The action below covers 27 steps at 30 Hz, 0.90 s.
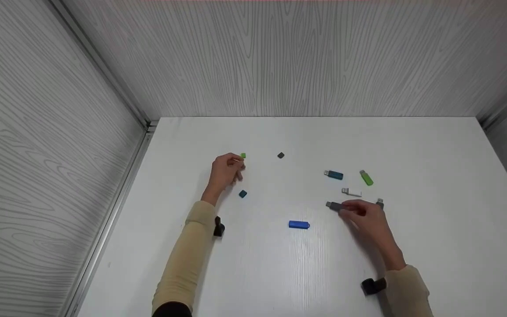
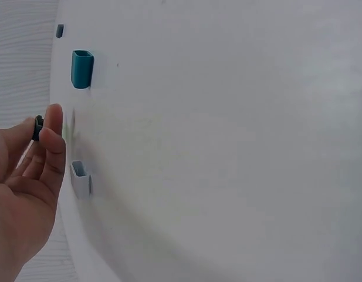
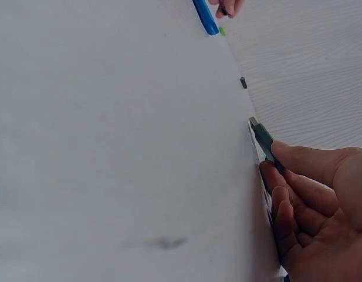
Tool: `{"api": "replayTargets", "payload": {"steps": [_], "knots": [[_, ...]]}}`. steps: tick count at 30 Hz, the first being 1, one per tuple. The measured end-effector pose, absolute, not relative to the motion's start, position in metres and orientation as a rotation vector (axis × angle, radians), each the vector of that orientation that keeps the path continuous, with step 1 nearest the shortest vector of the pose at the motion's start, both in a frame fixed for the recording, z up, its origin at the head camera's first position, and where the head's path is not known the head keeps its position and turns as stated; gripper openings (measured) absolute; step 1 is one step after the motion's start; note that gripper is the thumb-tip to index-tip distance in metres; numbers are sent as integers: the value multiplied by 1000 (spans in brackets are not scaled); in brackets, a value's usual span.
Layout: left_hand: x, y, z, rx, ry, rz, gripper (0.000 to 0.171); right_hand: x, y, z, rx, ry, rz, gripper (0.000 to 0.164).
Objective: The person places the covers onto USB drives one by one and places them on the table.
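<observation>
On the white tabletop (image 1: 258, 268), the grey USB stick (image 1: 334, 206) is in the right half, at the fingertips of the right hand (image 1: 367, 218), on the side which looks to the left hand (image 1: 225, 172). The right hand is grasping this stick by its rear part, between the thumb and the fingers, and the metal plug points toward the left edge of the tabletop. The left hand is well apart from it, nearer to the left edge and to the far edge; it pinches a small dark cap (image 2: 38, 127) between thumb and finger. Just beyond the left fingertips, toward the far edge, lies a green cap (image 1: 243, 155); a teal cap (image 1: 243, 193) is near this hand on the side of the near edge, and the left wrist view shows also a white cap (image 2: 81, 179) close to the hand. Another dark cap (image 1: 281, 155) lies between the left hand and the far right corner. Around the right hand, a white stick (image 1: 352, 192) is just beside it toward the far edge, a second grey stick (image 1: 380, 203) is partly hidden behind it, and a teal stick (image 1: 335, 175) and a green stick (image 1: 366, 178) lie farther toward the far edge. Between the two hands, closer to the near edge, there is a blue stick (image 1: 299, 224).
</observation>
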<state>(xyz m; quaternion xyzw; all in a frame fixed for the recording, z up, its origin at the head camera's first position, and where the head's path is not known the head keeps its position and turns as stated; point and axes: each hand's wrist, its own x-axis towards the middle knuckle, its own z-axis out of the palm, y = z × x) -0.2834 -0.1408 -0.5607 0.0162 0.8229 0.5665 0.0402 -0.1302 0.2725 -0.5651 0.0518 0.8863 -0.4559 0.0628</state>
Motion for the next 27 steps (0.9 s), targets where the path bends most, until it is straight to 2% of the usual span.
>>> {"api": "replayTargets", "payload": {"steps": [15,27], "knots": [[-284,-140,-555,-153,2262,1909,28,-130,272,-563,144,2677,-1386,34],[-285,-137,-558,-117,2220,1899,35,-130,272,-564,140,2682,-1385,35]]}}
